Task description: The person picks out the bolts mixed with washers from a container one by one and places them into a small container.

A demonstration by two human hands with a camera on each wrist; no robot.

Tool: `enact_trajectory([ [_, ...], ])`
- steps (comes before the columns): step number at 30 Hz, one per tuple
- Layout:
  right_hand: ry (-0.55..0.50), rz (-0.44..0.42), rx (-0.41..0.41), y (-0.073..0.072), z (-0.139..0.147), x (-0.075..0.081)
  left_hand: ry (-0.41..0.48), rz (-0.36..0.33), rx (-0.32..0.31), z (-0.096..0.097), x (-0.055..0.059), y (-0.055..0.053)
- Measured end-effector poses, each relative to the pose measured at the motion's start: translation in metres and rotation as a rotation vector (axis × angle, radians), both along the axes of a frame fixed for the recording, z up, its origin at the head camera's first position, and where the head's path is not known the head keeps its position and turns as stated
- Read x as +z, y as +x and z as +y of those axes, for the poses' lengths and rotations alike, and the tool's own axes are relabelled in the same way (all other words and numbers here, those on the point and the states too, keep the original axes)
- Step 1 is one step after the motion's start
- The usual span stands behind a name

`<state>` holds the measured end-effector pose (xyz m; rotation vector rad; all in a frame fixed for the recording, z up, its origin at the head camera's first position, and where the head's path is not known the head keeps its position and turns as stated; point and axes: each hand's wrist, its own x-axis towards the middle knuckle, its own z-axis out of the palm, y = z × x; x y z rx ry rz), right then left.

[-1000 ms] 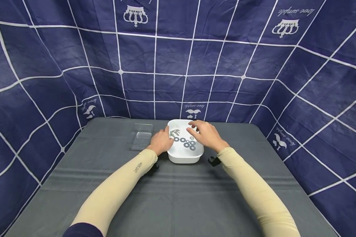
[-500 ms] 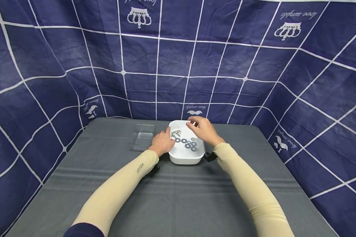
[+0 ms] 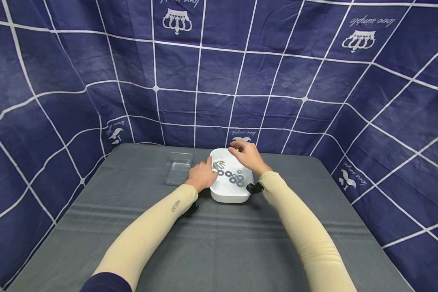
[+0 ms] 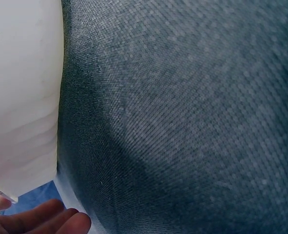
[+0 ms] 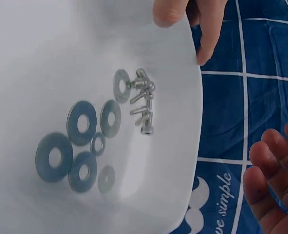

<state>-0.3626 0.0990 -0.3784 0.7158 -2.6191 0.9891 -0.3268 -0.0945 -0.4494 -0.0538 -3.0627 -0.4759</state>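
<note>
A white plastic basin [image 3: 229, 198] sits near the table's far edge. Inside it, flat metal washers [image 5: 73, 125] of different sizes lie beside a small pile of socket-head screws [image 5: 147, 103]. My left hand [image 3: 201, 177] holds the basin's left rim, thumb over the inside and forefinger stretched along the edge; in the left wrist view some of its fingers [image 4: 73, 223] show under the basin wall. Over the far right rim hovers my right hand [image 3: 250, 158], fingers loosely bent; the right wrist view shows its fingers [image 5: 260, 187] outside the basin with nothing in them.
Left of the basin stands a clear plastic box [image 3: 177, 181] with compartments. A grey cloth [image 3: 215, 243] covers the table. Behind and along both sides hangs a blue curtain [image 3: 219, 65] with white lines.
My right hand has moved away from the washers, leftward and farther back over the basin's far rim. My left hand stays at the left rim. The head view has shifted slightly.
</note>
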Motion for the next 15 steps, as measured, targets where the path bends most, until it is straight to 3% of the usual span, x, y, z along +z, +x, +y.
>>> enact_trajectory([
  [15, -0.169, -0.132, 0.007, -0.017, -0.015, -0.022, 0.008, 0.008, 0.000, 0.000, 0.002, 0.001],
])
